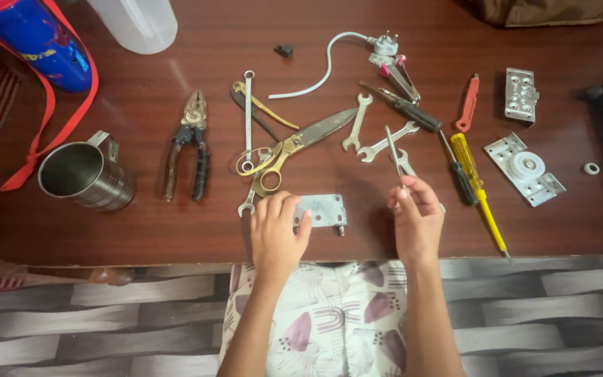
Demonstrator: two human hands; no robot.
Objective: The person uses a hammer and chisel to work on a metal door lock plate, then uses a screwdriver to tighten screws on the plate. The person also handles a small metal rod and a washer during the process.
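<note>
Nearest the lens: patterned cloth over the lap, both forearms reaching onto the brown table. Left hand flat, fingers curled over the near-left edge of a small grey metal plate, pinning it at the table's front edge. Right hand pinched shut round a thin metal tool, tip pointing away, just right of the plate. Best done, by the look of it: keep the plate pressed flat, steady the tool low in the fingers. Beyond: scissors, pliers, yellow screwdriver, steel mug.
</note>
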